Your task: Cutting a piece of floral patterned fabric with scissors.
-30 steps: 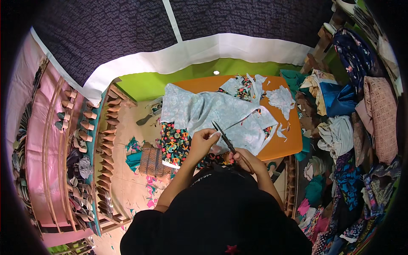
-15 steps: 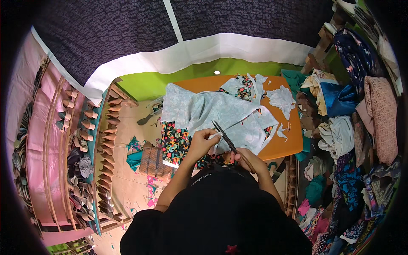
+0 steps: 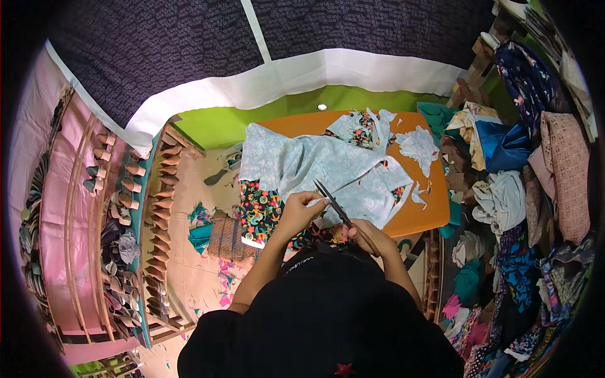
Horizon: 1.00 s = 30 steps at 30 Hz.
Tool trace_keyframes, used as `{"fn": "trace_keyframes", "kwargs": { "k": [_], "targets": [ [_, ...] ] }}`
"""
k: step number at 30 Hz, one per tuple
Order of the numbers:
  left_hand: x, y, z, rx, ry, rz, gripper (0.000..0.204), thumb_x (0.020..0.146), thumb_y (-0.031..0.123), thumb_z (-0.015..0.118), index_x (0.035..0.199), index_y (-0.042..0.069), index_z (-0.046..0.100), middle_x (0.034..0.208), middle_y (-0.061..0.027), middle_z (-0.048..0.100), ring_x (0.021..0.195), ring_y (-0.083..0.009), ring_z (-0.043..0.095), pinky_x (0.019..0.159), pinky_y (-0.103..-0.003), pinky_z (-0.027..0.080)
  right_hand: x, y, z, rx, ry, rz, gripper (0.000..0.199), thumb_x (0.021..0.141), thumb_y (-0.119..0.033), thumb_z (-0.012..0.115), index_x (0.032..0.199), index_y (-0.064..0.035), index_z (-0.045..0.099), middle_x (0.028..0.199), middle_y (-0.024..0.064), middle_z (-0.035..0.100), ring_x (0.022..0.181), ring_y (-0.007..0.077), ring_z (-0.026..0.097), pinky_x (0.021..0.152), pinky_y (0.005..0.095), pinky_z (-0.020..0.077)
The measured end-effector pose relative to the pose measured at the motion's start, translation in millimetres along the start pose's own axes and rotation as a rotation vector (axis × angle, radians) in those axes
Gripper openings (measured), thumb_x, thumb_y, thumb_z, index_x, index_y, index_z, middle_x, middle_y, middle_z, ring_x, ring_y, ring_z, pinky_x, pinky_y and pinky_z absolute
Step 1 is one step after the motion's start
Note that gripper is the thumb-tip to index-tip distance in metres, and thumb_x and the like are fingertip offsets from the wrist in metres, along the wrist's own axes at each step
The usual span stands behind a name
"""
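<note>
A large piece of fabric (image 3: 296,157), pale on its upturned side, is spread over the orange table (image 3: 428,214). Its other side, a bright floral print on black (image 3: 261,205), shows at the left edge. Thumb and fingers of my left hand (image 3: 299,214) pinch a bit of the pale cloth. In my right hand (image 3: 368,234) is a pair of dark scissors (image 3: 335,206), gripped by the handles. Their blades point up and left, with the tips just beside my left fingertips. Whether the blades touch cloth is hard to tell.
Pale cut scraps (image 3: 417,150) lie at the table's right end. Crowded heaps of folded cloth (image 3: 501,201) fill the right side. A rack of wooden shoe lasts (image 3: 161,230) stands at the left. A brown patterned bag (image 3: 225,239) and scraps lie on the floor.
</note>
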<state>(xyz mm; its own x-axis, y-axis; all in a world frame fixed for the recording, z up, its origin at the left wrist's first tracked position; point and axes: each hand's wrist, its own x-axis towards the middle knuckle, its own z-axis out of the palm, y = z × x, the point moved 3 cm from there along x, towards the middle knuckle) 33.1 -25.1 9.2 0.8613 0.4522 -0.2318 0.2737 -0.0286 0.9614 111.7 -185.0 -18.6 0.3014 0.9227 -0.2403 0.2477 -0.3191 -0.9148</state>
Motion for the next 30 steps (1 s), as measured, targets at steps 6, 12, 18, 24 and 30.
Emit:
{"fn": "trace_keyframes", "kwargs": {
  "k": [6,12,18,24,30],
  "targets": [
    [1,1,-4,0.065,-0.02,-0.002,0.02,0.075,0.016,0.061,0.073,-0.004,0.061,0.059,-0.0013,0.056,0.054,-0.0047,0.047,0.048,-0.02,0.037,1,8,3,0.017,0.041,-0.05,0.055,0.081,-0.052,0.041,0.069,0.0007,0.049,0.054,0.013,0.044,0.052,0.0241,0.043,0.054,0.0342,0.0385],
    [3,3,-9,0.14,-0.024,-0.011,0.02,0.074,0.017,0.062,0.073,-0.004,0.062,0.058,-0.0015,0.056,0.054,-0.0048,0.046,0.049,-0.022,0.037,1,5,0,-0.028,0.013,0.012,0.047,0.08,-0.045,0.046,0.068,0.0006,0.051,0.054,0.0137,0.045,0.052,0.022,0.044,0.054,0.0336,0.0387],
    [7,-1,-12,0.187,-0.074,0.038,0.022,0.073,0.018,0.062,0.073,-0.004,0.061,0.06,-0.0038,0.057,0.056,-0.0066,0.048,0.053,-0.023,0.039,4,10,1,-0.05,0.022,0.066,0.041,0.079,-0.038,0.048,0.068,0.0011,0.053,0.054,0.0145,0.046,0.054,0.0207,0.046,0.054,0.0327,0.0388],
    [9,-4,-15,0.223,-0.115,0.069,0.022,0.073,0.018,0.061,0.075,-0.004,0.06,0.061,-0.0046,0.058,0.058,-0.0077,0.05,0.056,-0.024,0.041,0,6,-6,0.081,0.076,0.106,0.035,0.081,-0.032,0.049,0.07,0.0011,0.052,0.054,0.0132,0.045,0.055,0.0169,0.046,0.054,0.0304,0.0384],
    [10,-15,-18,0.108,-0.172,-0.008,0.018,0.072,0.014,0.062,0.078,-0.002,0.06,0.062,-0.0032,0.057,0.053,-0.0052,0.047,0.047,-0.02,0.038,2,20,-8,0.236,0.2,0.036,0.024,0.075,-0.02,0.06,0.071,-0.0002,0.048,0.06,0.0044,0.049,0.058,0.0098,0.044,0.053,0.0246,0.0373]
  ]
}}
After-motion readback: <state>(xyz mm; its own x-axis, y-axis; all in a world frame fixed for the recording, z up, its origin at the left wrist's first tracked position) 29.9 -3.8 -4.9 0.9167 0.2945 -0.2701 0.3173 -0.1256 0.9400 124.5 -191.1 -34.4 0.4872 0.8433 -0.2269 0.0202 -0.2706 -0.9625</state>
